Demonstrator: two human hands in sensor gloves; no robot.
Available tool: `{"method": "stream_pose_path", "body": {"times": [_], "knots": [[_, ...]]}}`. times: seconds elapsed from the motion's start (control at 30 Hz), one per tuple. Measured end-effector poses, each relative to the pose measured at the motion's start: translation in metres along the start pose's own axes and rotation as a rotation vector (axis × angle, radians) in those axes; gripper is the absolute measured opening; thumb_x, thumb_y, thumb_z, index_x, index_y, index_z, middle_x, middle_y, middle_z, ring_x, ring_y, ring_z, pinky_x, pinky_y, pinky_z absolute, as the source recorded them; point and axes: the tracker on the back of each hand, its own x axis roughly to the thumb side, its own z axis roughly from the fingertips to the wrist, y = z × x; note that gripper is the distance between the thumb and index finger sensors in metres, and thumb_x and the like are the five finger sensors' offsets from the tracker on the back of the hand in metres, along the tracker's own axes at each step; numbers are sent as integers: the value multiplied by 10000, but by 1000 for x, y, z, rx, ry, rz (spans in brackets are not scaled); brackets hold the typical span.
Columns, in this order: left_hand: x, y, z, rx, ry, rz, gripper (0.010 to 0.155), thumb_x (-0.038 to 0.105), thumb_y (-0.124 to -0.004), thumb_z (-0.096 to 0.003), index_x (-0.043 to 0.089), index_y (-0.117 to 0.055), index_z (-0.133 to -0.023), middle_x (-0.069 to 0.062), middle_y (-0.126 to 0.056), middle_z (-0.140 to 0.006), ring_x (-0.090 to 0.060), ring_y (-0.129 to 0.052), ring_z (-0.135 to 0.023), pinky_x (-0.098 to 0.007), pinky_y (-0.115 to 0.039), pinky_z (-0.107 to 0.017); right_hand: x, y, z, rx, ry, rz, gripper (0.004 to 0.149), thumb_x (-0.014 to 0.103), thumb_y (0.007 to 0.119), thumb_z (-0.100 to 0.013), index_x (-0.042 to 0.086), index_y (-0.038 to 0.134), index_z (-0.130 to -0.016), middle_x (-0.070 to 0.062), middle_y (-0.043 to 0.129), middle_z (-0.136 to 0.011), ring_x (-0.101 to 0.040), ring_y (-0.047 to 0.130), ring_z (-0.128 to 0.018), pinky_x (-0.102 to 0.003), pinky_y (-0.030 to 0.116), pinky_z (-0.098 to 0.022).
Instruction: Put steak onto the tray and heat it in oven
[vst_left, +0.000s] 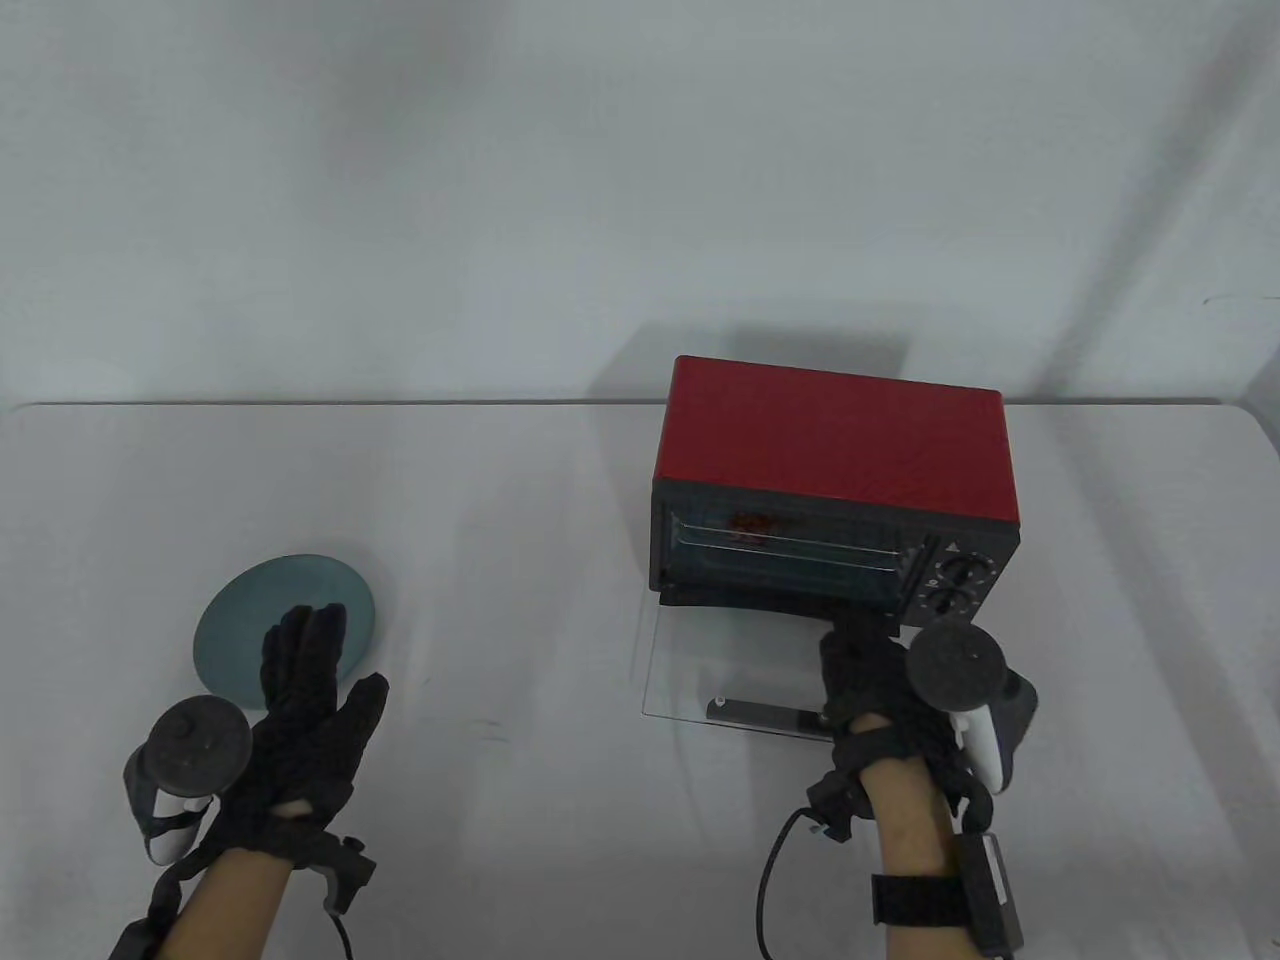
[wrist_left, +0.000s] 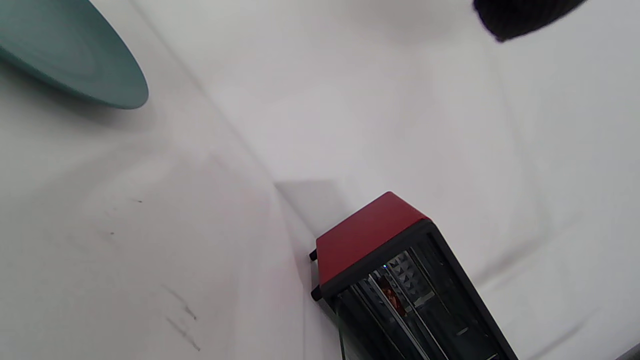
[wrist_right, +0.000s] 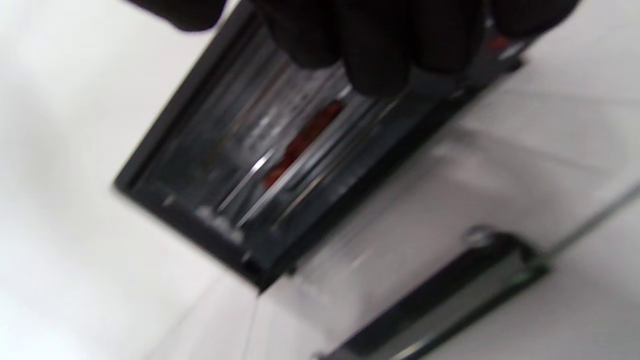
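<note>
The red oven stands at the table's centre right with its glass door folded down flat. The reddish steak lies inside on the metal tray, and shows also in the wrist views. My right hand hovers over the open door, fingers pointing at the oven's lower front edge and holding nothing. Far to the left, my left hand is spread with straight fingers above a teal plate, empty.
The door's dark handle lies near my right wrist and appears blurred in the right wrist view. Two control knobs sit on the oven's right front. The teal plate is bare. The wall rises behind the table.
</note>
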Motion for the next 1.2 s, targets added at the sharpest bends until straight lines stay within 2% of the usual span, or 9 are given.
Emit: {"method": "stream_pose_path", "body": {"times": [0.07, 0.13, 0.2, 0.27, 0.37, 0.67, 0.9, 1.03, 1.2], "knots": [[0, -2, 0, -10, -5, -4, 826, 732, -574, -547, 325, -191, -1156, -90, -61, -1214, -416, 8, -1111, -725, -232, -714, -26, -5, 4, -72, 99, -47, 630, 420, 680, -444, 25, 683, -934, -297, 788, -899, -580, 732, -794, -705, 614, -494], [0, -4, -1, -42, -14, -3, 833, 738, -574, -546, 327, -185, -1157, -89, -50, -1214, -416, 17, -1109, -728, -223, -712, -46, -9, 3, -11, 182, -98, 631, 421, 671, -453, 21, 661, -941, -303, 767, -903, -584, 716, -795, -707, 602, -501], [1, -6, -1, -49, -24, -17, 838, 746, -574, -542, 330, -185, -1157, -88, -51, -1216, -415, 18, -1110, -730, -222, -712, -59, -12, 3, -16, 252, -121, 632, 416, 660, -465, 20, 625, -956, -311, 729, -921, -589, 681, -813, -709, 583, -513], [2, -7, -1, -56, -35, -28, 843, 752, -572, -540, 331, -182, -1158, -86, -49, -1217, -415, 21, -1111, -731, -220, -712, -66, -10, 3, -27, 296, -102, 632, 422, 669, -451, 15, 662, -935, -310, 772, -891, -588, 727, -781, -700, 620, -485], [2, -9, -1, -65, -35, -39, 845, 756, -571, -539, 331, -183, -1158, -87, -50, -1217, -415, 19, -1111, -731, -219, -711, -71, -6, 1, 29, 343, -94, 635, 426, 659, -460, 23, 639, -949, -311, 745, -914, -587, 719, -790, -696, 620, -488], [2, -12, -2, -77, -31, -50, 844, 755, -572, -538, 332, -185, -1158, -85, -52, -1218, -413, 20, -1111, -730, -218, -712, -74, 1, -2, 38, 344, -126, 626, 410, 668, -449, -10, 691, -913, -335, 831, -834, -569, 818, -688, -668, 679, -419], [2, -13, -3, -85, -30, -51, 842, 753, -571, -540, 331, -185, -1158, -86, -51, -1217, -413, 20, -1111, -729, -217, -712, -76, 3, -2, 61, 343, -197, 639, 414, 669, -447, -24, 673, -913, -363, 806, -822, -587, 810, -660, -669, 674, -407], [2, -13, -3, -86, -29, -51, 842, 753, -571, -540, 332, -184, -1158, -86, -50, -1217, -414, 19, -1110, -729, -217, -712, -81, 0, 0, 79, 360, -313, 639, 417, 666, -451, -18, 665, -918, -368, 774, -835, -585, 791, -663, -664, 667, -413], [2, -14, -3, -87, -27, -49, 842, 751, -572, -539, 330, -187, -1158, -87, -50, -1217, -414, 20, -1110, -729, -218, -711, -80, -12, 4, 41, 325, -493, 611, 425, 657, -459, 14, 696, -909, -344, 800, -784, -526, 847, -580, -622, 700, -364]]}}
